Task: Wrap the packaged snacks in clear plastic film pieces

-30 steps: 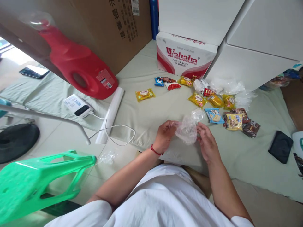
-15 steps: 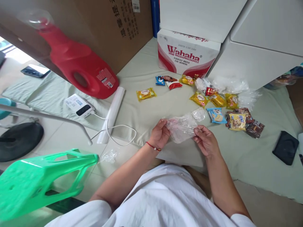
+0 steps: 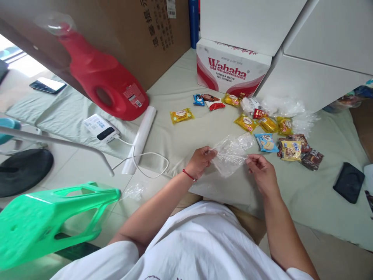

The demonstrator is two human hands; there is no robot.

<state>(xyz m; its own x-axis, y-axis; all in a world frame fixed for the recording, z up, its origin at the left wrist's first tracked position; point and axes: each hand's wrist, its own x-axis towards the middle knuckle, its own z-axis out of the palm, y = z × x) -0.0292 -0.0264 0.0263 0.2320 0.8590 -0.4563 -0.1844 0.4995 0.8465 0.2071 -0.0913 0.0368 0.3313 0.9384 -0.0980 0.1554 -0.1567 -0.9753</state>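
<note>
Two hands share one thing here, as I read it from my remote seat. Nearest the camera, both forearms reach out from a white shirt over the sheet (image 3: 189, 136) spread on the floor. The left hand (image 3: 201, 161), with a red cord at the wrist, has its grip pinched shut on the left edge of a clear bag (image 3: 230, 157). The right hand (image 3: 262, 173) has its grip closed on the bag's right edge, thumb and forefinger together.

The bag is held in the air just above the sheet, pulled taut between the two grips. Its long axis runs left to right across me, and the crumpled body bulges away from me and a little downward. Neither hand is nearer, since each touches it at one end.

Just beyond the bag's far right corner lies a blue packet (image 3: 265, 142). It marks the near edge of a heap of snacks (image 3: 279, 128), which lies closer to the right hand than to the left. A lone yellow packet (image 3: 181, 115) lies beyond the left hand, apart from the heap. Farthest back stands the Wahaha box (image 3: 231, 72).
</note>
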